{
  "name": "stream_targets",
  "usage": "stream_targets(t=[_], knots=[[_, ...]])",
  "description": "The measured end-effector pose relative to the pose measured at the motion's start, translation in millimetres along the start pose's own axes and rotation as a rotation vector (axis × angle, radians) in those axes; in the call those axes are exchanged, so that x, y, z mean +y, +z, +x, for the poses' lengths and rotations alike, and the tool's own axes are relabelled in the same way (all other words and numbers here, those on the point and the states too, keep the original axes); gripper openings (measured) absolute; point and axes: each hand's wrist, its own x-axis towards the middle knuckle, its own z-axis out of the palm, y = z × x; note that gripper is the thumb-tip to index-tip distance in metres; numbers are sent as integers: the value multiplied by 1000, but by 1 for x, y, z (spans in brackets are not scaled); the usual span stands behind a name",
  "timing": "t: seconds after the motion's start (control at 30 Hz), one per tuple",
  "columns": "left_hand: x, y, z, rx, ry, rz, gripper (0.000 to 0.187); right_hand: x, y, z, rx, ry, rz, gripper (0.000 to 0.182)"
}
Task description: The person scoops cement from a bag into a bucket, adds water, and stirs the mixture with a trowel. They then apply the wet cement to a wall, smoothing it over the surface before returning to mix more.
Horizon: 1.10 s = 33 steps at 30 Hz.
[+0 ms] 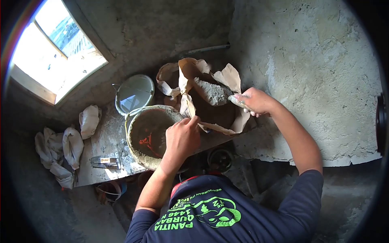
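Observation:
My right hand [256, 102] is closed around the pale handle of a trowel [236, 99]. Grey powder [211, 92] is heaped at its far end and hides the blade. This load is over the mouth of an open brown paper sack [242, 122] with torn, folded edges. Closed at the sack's near left rim, my left hand [184, 135] pinches the paper. Just left of that hand stands a large mortar-crusted bucket [131, 139], with a reddish-orange mark visible inside.
Behind the large bucket is a pail of greyish water [135, 95]. Crumpled pale sacks [73, 148] lie at the ledge's left end, near a small flat tool [106, 161]. A rough plastered wall [304, 81] borders the right side; a window [60, 44] is upper left.

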Motion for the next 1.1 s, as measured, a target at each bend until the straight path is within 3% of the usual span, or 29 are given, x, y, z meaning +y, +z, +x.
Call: stream_targets(t=[0.27,0.33,0.4,0.5,0.6,0.8,0.9,1.1], knots=[[7,-7,-38,107,-108,-339,49,-43,-33,-50,46,18,92,46],[-3,-11,-58,79,-212,-583,41,-53,-37,-61,46,11,120,46],[-18,-18,-79,61,-238,-593,32,-69,-38,-76,86,-9,108,45],[-34,-31,-104,53,-462,-770,19,-86,-32,-86,37,-49,145,45],[-59,-24,-135,136,-548,-994,14,-100,-8,-86,-24,-77,176,45],[-91,-41,-172,328,-707,-1104,10,-106,71,-61,-219,-66,218,42],[-106,-49,-192,369,-673,-1076,13,-106,109,-49,-267,-86,244,41],[-126,-60,-223,407,-793,-1099,12,-117,156,-35,-283,-64,151,33]])
